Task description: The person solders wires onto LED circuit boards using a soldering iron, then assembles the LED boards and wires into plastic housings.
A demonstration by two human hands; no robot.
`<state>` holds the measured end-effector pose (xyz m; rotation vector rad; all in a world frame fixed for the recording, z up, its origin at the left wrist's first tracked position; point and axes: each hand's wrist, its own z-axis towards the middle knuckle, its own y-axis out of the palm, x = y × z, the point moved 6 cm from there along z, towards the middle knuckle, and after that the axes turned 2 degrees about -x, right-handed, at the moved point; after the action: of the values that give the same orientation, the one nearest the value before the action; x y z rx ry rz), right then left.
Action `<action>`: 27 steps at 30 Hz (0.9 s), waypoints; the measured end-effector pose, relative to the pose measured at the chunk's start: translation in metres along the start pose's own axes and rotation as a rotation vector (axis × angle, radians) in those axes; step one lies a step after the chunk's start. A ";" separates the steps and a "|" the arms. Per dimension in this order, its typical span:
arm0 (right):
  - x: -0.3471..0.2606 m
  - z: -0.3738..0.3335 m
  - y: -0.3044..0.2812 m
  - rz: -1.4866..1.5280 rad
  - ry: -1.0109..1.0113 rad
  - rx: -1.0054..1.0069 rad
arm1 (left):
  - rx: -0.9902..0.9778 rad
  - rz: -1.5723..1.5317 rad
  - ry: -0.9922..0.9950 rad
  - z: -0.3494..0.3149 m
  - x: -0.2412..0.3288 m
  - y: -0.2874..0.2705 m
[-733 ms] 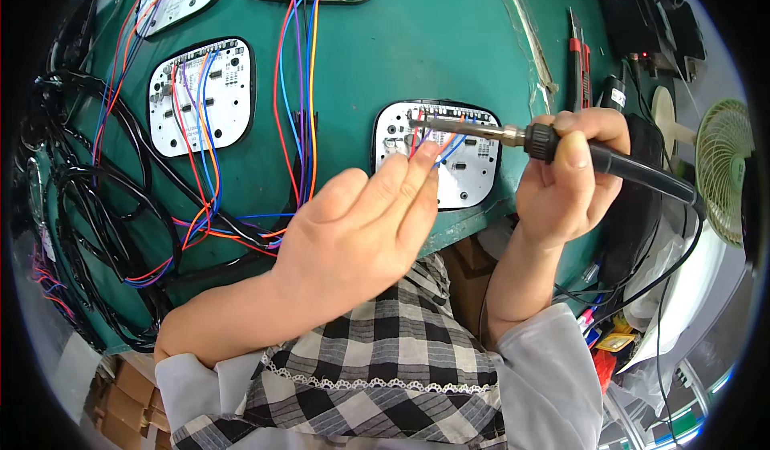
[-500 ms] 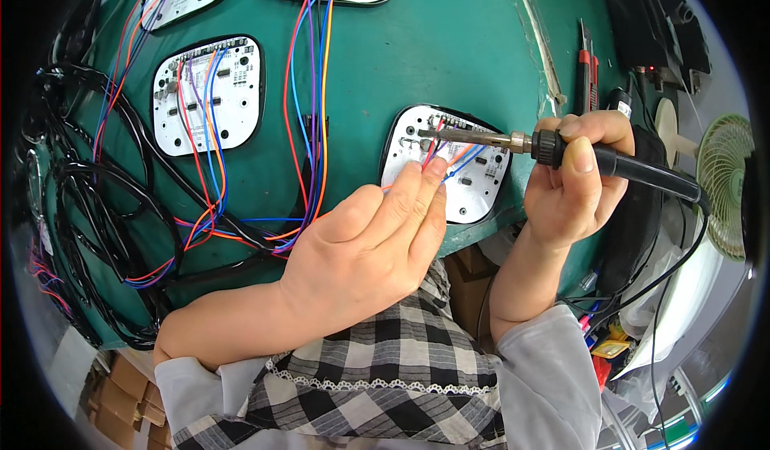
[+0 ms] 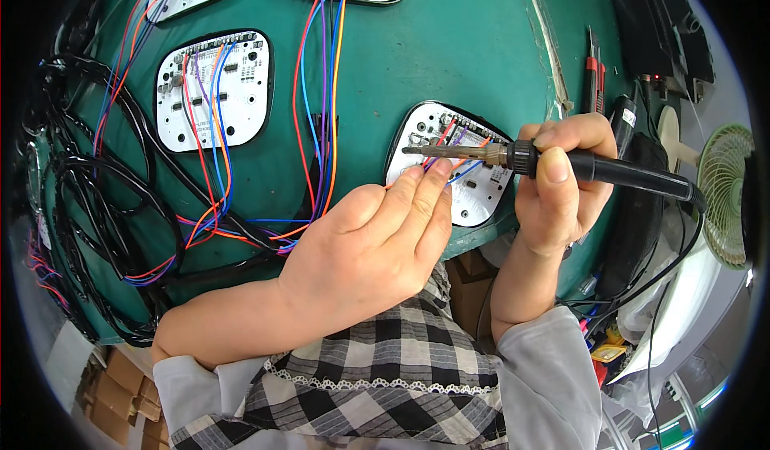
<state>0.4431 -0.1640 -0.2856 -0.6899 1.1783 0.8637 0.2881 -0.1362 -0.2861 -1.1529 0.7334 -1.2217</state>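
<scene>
My right hand (image 3: 561,181) grips the black handle of a soldering iron (image 3: 642,177). The iron's metal tip points left, over the left part of a white circuit board (image 3: 472,201) with a black rim; whether it touches cannot be told. My left hand (image 3: 353,245) reaches in from the left, its fingers bunched at the board's lower left edge. They hold thin colored wires (image 3: 465,171), red, orange, blue and purple, against the board. The left fingertips partly cover the wires, and the left thumb's tip is hidden.
Another wired board (image 3: 210,121) lies at left; two more show at the top edge. Black cables (image 3: 120,201) are heaped along the left side. A red utility knife (image 3: 593,77), a green fan (image 3: 726,193) and the iron's cord (image 3: 674,249) are at right.
The soldering iron's tip has come down and to the left across the board, with my right hand shifting the same way. My left hand stays at the wires. The whole view has moved slightly.
</scene>
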 end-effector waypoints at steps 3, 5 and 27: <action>-0.001 -0.001 -0.001 -0.011 -0.009 0.013 | 0.015 -0.010 -0.008 0.000 -0.001 0.000; -0.001 -0.002 0.000 -0.014 -0.017 0.019 | 0.014 -0.015 -0.007 0.000 -0.001 -0.001; 0.003 -0.005 -0.003 -0.027 -0.048 0.007 | 0.005 -0.028 0.000 0.001 -0.002 0.008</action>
<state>0.4434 -0.1685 -0.2894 -0.6741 1.1268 0.8486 0.2913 -0.1342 -0.2939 -1.1622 0.7157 -1.2461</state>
